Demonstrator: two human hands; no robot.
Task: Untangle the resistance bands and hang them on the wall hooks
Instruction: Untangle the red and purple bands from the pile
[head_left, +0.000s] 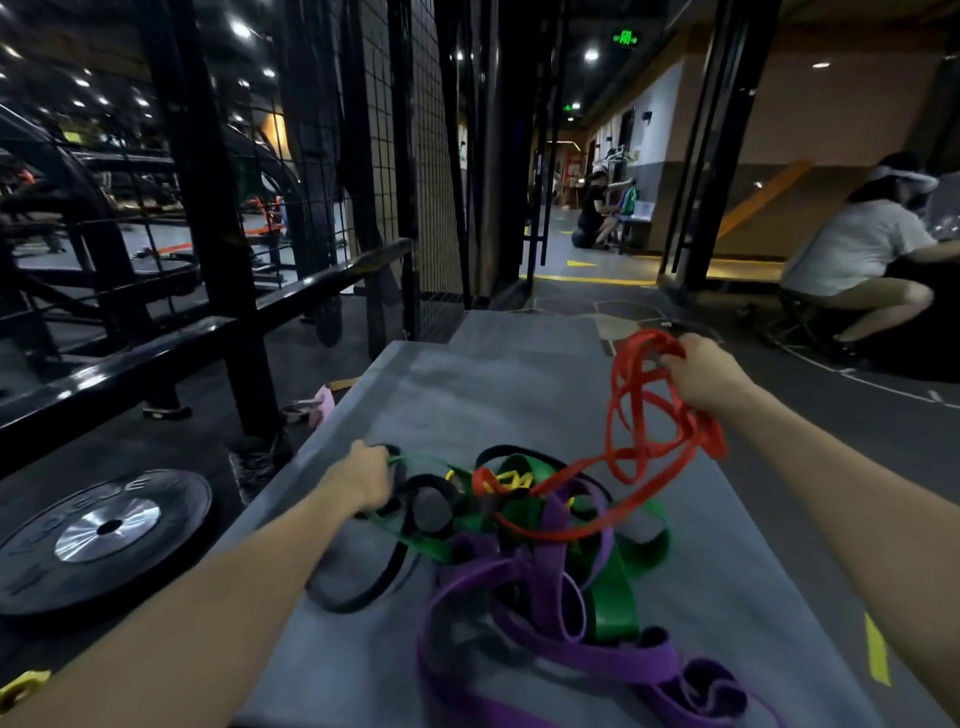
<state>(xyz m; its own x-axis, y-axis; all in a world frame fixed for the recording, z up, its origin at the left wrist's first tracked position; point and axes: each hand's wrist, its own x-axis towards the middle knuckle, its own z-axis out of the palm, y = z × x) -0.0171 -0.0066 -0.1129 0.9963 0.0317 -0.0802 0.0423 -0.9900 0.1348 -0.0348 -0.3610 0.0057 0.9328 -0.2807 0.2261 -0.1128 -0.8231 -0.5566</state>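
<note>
well, the bands lie knotted on a grey platform (467, 395): wide purple band (524, 613), green band (613, 597), thin black band (363, 592). right hand (709, 376) grips loops of the red band (639, 441), lifted clear, its tail threading the heap. left hand (363, 475) clutches black and green strands at the edge.

Tangle of resistance bands (540, 551) on the platform (467, 395), toward its near edge. Left hand (363, 478) at the tangle's left side; right hand (701, 371) raised near the platform's right edge. Weight plate (104, 535) on the floor, left of the platform.
</note>
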